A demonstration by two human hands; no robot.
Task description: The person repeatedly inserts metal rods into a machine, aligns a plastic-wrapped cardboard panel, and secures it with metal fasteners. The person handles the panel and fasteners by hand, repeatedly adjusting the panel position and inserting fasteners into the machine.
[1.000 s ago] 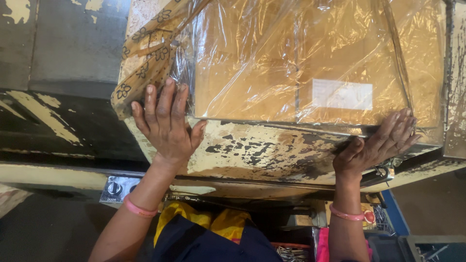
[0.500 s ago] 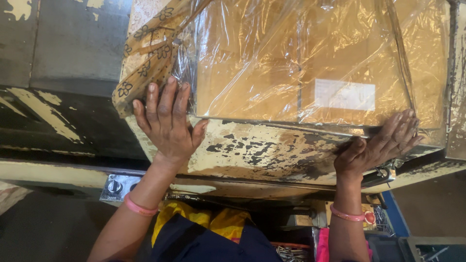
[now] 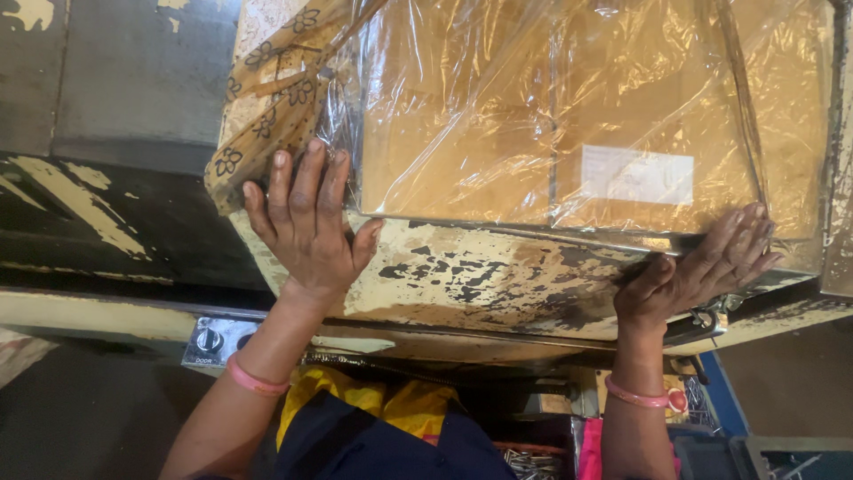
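A flat brown cardboard package [image 3: 569, 116] wrapped in clear plastic film lies on a worn cream metal table [image 3: 480, 276] with chipped paint. It carries a white label [image 3: 637, 174]. My left hand [image 3: 306, 227] rests flat with fingers spread against the package's near left corner, beside a folded brown strip with black flower prints [image 3: 267, 116]. My right hand [image 3: 702, 271] presses on the near right edge of the package, fingers laid along the plastic-covered rim. Both wrists wear pink bangles.
To the left lies a dark metal surface [image 3: 98, 222] with flaking yellow paint. Below the table edge sit a small switch plate [image 3: 213, 340], a tray of small metal parts [image 3: 533, 460] and a blue box edge [image 3: 724, 409].
The view has shifted slightly; both hands stay in nearly the same places on the package's near edge.
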